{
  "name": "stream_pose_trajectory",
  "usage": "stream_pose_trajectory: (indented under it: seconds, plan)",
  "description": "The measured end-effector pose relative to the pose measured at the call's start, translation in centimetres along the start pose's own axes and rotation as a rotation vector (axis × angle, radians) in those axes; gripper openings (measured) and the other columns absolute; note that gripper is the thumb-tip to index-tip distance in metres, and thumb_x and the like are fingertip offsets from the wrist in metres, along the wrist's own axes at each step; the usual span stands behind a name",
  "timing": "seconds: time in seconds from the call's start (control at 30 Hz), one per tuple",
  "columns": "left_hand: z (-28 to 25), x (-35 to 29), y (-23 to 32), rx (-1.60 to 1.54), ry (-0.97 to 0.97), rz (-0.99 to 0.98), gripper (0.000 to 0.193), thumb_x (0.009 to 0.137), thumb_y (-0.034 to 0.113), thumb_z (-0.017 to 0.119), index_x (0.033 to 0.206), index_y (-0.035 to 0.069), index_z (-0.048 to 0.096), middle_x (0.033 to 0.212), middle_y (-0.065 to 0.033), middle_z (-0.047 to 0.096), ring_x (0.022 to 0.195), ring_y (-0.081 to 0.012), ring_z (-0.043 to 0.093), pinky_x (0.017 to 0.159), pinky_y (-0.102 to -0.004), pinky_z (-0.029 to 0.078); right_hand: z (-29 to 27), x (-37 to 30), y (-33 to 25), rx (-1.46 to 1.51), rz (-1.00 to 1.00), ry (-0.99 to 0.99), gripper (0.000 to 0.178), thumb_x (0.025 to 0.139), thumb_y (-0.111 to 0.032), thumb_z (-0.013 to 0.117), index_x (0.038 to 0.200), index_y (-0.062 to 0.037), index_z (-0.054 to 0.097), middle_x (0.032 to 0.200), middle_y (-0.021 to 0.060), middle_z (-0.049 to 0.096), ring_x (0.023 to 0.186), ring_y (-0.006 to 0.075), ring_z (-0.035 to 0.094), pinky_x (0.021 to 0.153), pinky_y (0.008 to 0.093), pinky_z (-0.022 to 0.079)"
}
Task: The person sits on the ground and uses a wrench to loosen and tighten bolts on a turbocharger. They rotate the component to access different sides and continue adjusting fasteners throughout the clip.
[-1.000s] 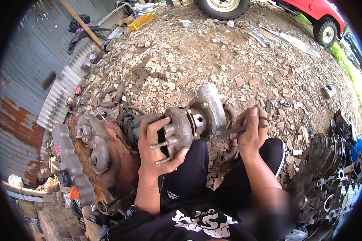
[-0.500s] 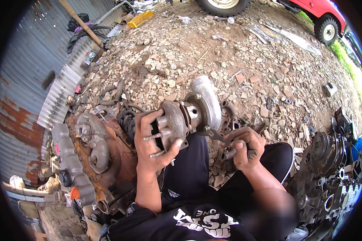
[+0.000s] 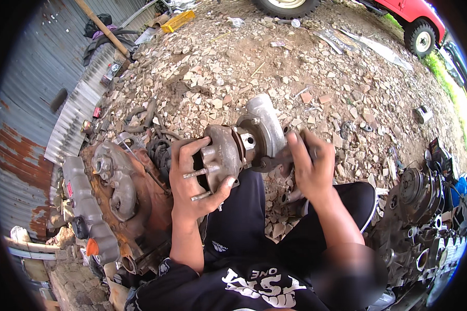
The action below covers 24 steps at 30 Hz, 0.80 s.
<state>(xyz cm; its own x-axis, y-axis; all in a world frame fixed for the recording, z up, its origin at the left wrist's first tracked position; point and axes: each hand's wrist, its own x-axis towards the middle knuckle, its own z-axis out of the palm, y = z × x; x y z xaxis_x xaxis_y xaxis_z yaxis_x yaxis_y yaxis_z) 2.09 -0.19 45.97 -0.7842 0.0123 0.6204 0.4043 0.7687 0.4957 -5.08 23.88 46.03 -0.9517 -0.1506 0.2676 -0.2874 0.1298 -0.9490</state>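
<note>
Above stony, rubble-strewn ground [image 3: 207, 67], the left hand [image 3: 186, 189] clasps the turbocharger [image 3: 248, 149] by its near housing, and just right of that grip the right hand [image 3: 316, 168] appears to grasp a dark wrench [image 3: 280, 161], its head at the body's lower edge; farther left lies a rusty engine [image 3: 153, 199]. If the wrench sits loosely or the left grip lets the body twist, it could slip and scrape knuckles. Compared with half a second ago, the right hand is higher, its fingers less curled.
</note>
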Motion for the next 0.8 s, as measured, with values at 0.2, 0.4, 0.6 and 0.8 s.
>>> stream_pose_trajectory:
  seconds: [0.2, 0.4, 0.6, 0.8]
  plan:
    - [0.6, 0.0, 0.0, -0.135, 0.010, -0.051, 0.075, 0.064, 0.032, 0.085, 0.128, 0.003, 0.059, 0.113, -0.0184, 0.056, 0.100, -0.0346, 0.060, 0.086, -0.0457, 0.051, -0.3, 1.7, 2.3, 0.564, 0.275, 0.100, 0.056, 0.111, -0.040, 0.052, 0.073, 0.0003, 0.059, 0.060, 0.0128, 0.063, 0.044, 0.0179, 0.059, 0.036, 0.0301, 0.044]
    - [1.0, 0.2, 0.0, -0.077, 0.006, -0.022, 0.075, 0.065, 0.031, 0.085, 0.129, 0.003, 0.059, 0.113, -0.0180, 0.056, 0.097, -0.0344, 0.060, 0.086, -0.0450, 0.051, -1.6, -1.3, 3.9, 0.507, -0.058, 0.144, 0.046, 0.113, -0.031, 0.045, 0.083, 0.0024, 0.054, 0.076, 0.0191, 0.067, 0.050, 0.0209, 0.063, 0.046, 0.0300, 0.053]
    - [1.3, 0.0, 0.0, -0.124, 0.025, -0.044, 0.075, 0.064, 0.031, 0.085, 0.129, 0.003, 0.059, 0.116, -0.0180, 0.056, 0.100, -0.0341, 0.061, 0.088, -0.0450, 0.052, -0.6, -2.1, 4.9, 0.725, -0.165, 0.055, 0.057, 0.109, -0.049, 0.048, 0.084, 0.0023, 0.051, 0.084, 0.0221, 0.067, 0.059, 0.0234, 0.068, 0.053, 0.0326, 0.056]
    - [1.0, -0.4, -0.1, -0.139, 0.017, -0.104, 0.075, 0.064, 0.031, 0.086, 0.128, 0.003, 0.060, 0.116, -0.0183, 0.056, 0.102, -0.0352, 0.060, 0.090, -0.0453, 0.051, -0.6, -3.6, 5.4, 0.170, -0.486, 0.028, 0.057, 0.111, -0.043, 0.047, 0.077, 0.0023, 0.054, 0.080, 0.0208, 0.068, 0.064, 0.0236, 0.072, 0.056, 0.0328, 0.059]
